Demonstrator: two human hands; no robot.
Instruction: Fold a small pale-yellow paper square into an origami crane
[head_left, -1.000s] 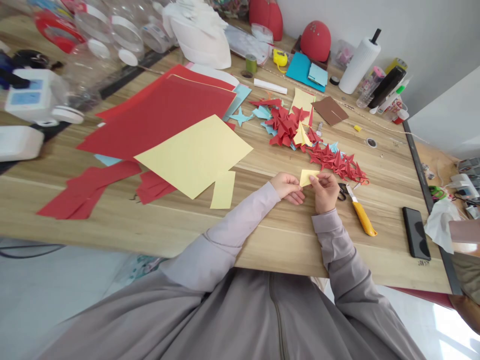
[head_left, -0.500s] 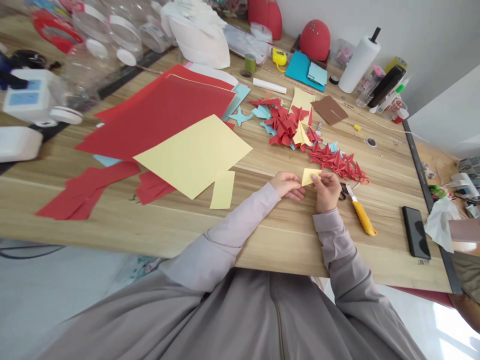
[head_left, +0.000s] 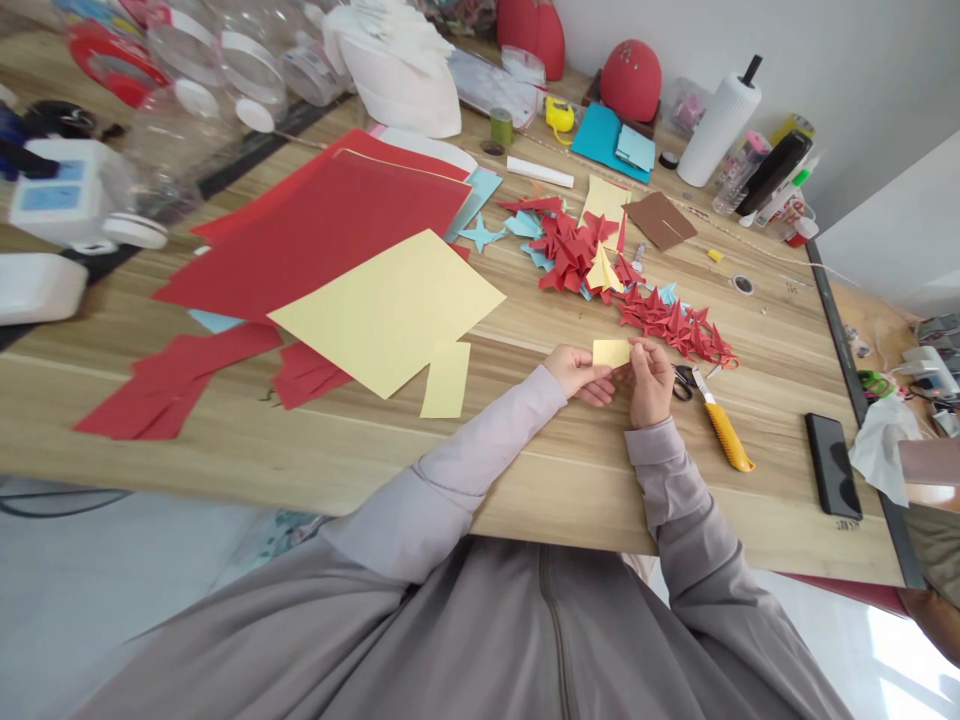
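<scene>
Between my two hands, above the wooden table, is a small pale yellow piece of paper (head_left: 611,353). My left hand (head_left: 579,374) pinches its lower left edge between thumb and fingers. The right edge is gripped by my right hand (head_left: 650,380), whose fingers are closed on it. Just beyond the hands lies a row of folded red paper stars (head_left: 675,322). Further back, a heap of red folded paper pieces (head_left: 570,250) has a yellow folded piece (head_left: 602,270) on top. Right of my right hand are black-handled scissors (head_left: 683,384) and a yellow utility knife (head_left: 726,432).
Large red sheets (head_left: 315,225) and a yellow sheet (head_left: 386,312) cover the table's left. Red strips (head_left: 161,385) and a yellow strip (head_left: 445,380) lie nearer me. A phone (head_left: 832,463) lies at right. Clear bottles (head_left: 169,135) stand back left. Another person's arm (head_left: 934,462) shows at far right.
The small yellow paper has turned from tilted to nearly level and shifted slightly left. My left hand has moved a little right, and now grips its left end.
</scene>
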